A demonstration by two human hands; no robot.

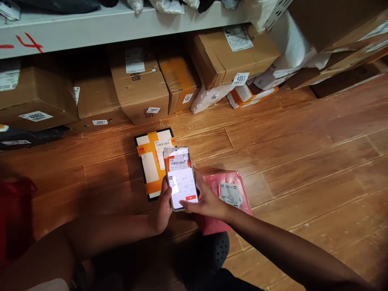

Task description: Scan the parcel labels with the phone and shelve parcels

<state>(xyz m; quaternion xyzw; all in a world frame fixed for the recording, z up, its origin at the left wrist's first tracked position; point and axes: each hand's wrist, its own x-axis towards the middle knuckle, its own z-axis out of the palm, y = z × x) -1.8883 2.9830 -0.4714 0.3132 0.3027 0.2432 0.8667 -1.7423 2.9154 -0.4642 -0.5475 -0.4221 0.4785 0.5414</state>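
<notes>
A smartphone (pixel 182 182) with its screen lit is held upright between both hands. My left hand (pixel 163 208) is closed around its left edge, the thumb along the side. From the right, my right hand (pixel 206 198) grips the other edge, its thumb over the lower screen near a red button. A barcode label shows in the upper part of the screen. Behind the phone lies a flat white parcel (pixel 150 166) with orange tape, a dark border and a barcode label, partly hidden. Under my right wrist is a pink wrapped parcel (pixel 243 190) with a grey label.
Labelled cardboard boxes (pixel 145 97) line the floor beneath a white metal shelf (pixel 91 34) holding bagged items. One box (pixel 254 56) marked 4003 rests on other packages. A dark perforated shoe (pixel 222 248) is beside the pink parcel. Something red (pixel 15 214) stands at the left edge.
</notes>
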